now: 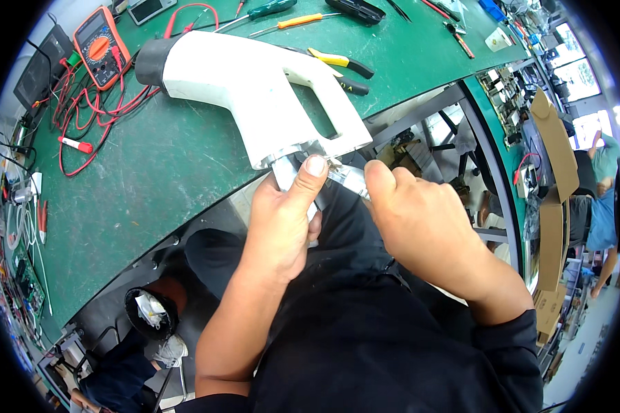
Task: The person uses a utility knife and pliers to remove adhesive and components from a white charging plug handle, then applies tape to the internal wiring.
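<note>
Nearest, the left hand [279, 227] is curled round a grey part [283, 173] at the lower end of a white housing [255, 76], thumb laid on top, while the right hand [420, 213] is closed in a fist on a clear piece [351, 180] reaching toward that same end; whether its tip touches is too small to tell. The housing lies on the green counter [151, 186] with its lower end past the near edge, probably so both hands can get at it, the left likely steadying. Below the counter, a black bin [169, 327] holds crumpled whitish scraps [149, 311]. Beyond the housing lie yellow-and-black pliers [341, 62] and an orange multimeter [98, 48], perhaps set within reach. Farther right stands an opened cardboard box [551, 237], its contents not visible.
</note>
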`<state>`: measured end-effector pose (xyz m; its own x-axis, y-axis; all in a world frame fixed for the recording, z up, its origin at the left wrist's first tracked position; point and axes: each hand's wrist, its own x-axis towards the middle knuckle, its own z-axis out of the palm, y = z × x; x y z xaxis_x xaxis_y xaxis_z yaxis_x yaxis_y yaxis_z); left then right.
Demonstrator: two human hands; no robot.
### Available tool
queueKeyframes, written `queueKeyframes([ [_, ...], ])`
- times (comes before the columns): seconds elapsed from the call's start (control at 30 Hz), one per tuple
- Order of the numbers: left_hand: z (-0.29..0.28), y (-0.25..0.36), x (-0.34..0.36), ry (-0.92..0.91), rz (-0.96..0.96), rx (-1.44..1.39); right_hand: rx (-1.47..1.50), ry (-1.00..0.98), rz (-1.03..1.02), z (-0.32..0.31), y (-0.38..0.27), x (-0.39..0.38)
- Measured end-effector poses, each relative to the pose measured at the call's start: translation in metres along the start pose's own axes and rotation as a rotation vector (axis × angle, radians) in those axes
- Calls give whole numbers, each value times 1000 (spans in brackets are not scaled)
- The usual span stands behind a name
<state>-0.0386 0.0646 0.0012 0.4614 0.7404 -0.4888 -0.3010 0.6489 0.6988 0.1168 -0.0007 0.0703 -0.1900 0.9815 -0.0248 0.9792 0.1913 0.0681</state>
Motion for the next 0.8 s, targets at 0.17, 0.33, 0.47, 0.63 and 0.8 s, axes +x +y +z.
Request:
queueKeyframes([
  [0.17,-3,9,-3,-45,-39,41,7,64,-81,-5,10,4],
  [0.33,1,11,-5,-21,-50,42,7,45,-74,-1,9,5],
  [0.47,-2,4,-2,-61,-21,-23,-22,2,-42,0,9,6],
  [0.63,6,2,-1,23,-22,-15,17,1,-70,0,18,12],
  [0.8,12,-4,-1,35,47,-44,-37,-12,-91,-1,17,12],
])
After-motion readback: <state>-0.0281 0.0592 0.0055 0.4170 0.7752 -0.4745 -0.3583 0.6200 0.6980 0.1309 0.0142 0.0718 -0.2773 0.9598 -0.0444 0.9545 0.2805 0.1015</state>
